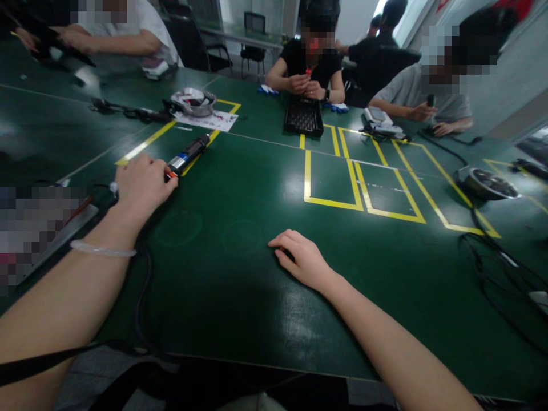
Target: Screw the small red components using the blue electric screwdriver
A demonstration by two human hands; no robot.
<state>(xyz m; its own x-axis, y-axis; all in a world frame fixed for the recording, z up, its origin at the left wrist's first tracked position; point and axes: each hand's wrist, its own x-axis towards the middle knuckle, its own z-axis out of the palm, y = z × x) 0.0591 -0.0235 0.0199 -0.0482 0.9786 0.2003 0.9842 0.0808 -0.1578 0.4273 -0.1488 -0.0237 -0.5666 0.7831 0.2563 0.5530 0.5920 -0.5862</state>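
At the left, my left hand (143, 180) is closed round the near end of an electric screwdriver (190, 153). This tool has a black body with a blue and silver label, and a bit of orange shows by my thumb. Its tip points away from me, next to a yellow tape line on the green table (257, 297). My palm hides the tool's rear end. Nearer the middle, my right hand (302, 260) lies on the bare tabletop with its fingers loosely bent and the thumb apart, holding nothing.
Yellow tape boxes (334, 202) mark the table. Beyond them stand a black tray (303, 119) and a bag-like bundle (194, 103). A metal bowl (490, 184) and black cables (483, 268) lie at the right. Several people sit across the table.
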